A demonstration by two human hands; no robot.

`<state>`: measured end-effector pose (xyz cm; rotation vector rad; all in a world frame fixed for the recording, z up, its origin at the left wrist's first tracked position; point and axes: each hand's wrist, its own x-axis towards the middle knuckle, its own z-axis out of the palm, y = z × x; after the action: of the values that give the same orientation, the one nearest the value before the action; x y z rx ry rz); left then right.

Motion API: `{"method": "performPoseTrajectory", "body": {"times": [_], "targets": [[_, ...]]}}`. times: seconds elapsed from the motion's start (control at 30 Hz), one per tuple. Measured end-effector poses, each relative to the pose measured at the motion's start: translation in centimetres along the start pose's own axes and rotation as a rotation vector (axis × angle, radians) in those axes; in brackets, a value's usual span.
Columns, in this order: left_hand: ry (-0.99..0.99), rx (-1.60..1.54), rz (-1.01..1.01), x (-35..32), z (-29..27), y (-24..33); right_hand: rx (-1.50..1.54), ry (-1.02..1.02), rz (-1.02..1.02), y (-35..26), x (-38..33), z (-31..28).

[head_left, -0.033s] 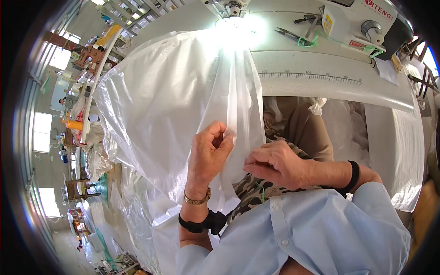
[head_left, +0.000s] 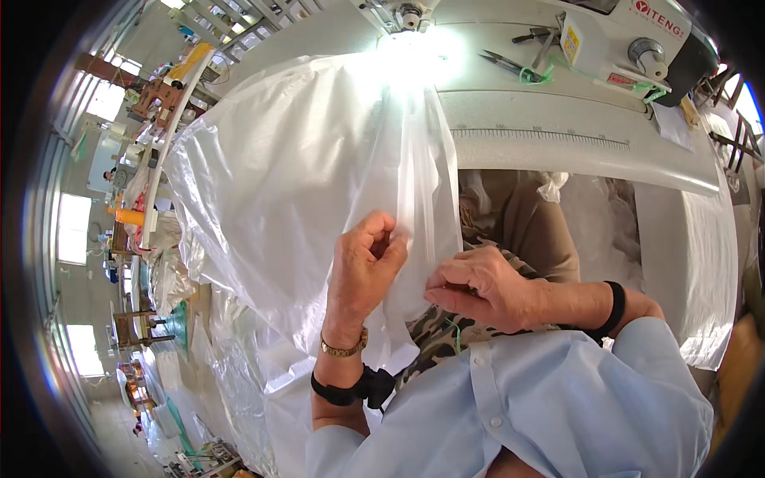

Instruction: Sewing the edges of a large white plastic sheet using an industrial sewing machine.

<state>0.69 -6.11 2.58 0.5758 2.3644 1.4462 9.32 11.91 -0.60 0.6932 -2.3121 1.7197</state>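
Plainly, a translucent white plastic sheet [head_left: 271, 175] spreads over the work surface in front of the person, running from under a bright lamp [head_left: 410, 60] down toward the lap, with long narrow folds gathered below the glare. The left hand [head_left: 362, 267] is over these folds, its thumb and forefinger brought together and pinching the sheet, the other fingers curled in toward the palm. The right hand [head_left: 482, 288] is lower and to the right, its fingers bent and its thumb tucked close beneath them, with the tips just beside the sheet's right edge; whether they grip the plastic I cannot tell. A gold-coloured watch [head_left: 343, 345] and a black band [head_left: 355, 388] circle the left wrist, and a dark strap [head_left: 613, 307] circles the right forearm near the rolled sleeve of a light blue shirt [head_left: 558, 390]. Camouflage cloth [head_left: 434, 344] covers part of the lap. Beyond the hands, a ruler scale [head_left: 542, 137] runs along the pale table edge, and farther up a dark pointed tool [head_left: 506, 62] lies near some green thread [head_left: 538, 76]. A white machine body [head_left: 669, 48] with a round knob [head_left: 647, 57] fills the upper right corner, while far left an orange cylinder [head_left: 129, 217] and a wooden stool [head_left: 131, 328] show in the background
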Motion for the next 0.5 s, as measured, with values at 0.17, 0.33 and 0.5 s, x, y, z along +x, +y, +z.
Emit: {"method": "performPoseTrajectory", "body": {"times": [0.17,0.33,0.5], "targets": [[-0.095,-0.098,-0.012,0.2,0.2,-0.3,-0.262,-0.224,0.041,0.0,0.9,-0.3],[-0.114,-0.294,-0.051,0.4,0.6,-2.1,-0.261,-0.029,-0.280,-0.4,2.2,0.3],[-0.126,-0.307,-0.054,0.3,0.6,-2.0,-0.534,-0.537,-0.047,-0.7,3.2,-0.4]]}}
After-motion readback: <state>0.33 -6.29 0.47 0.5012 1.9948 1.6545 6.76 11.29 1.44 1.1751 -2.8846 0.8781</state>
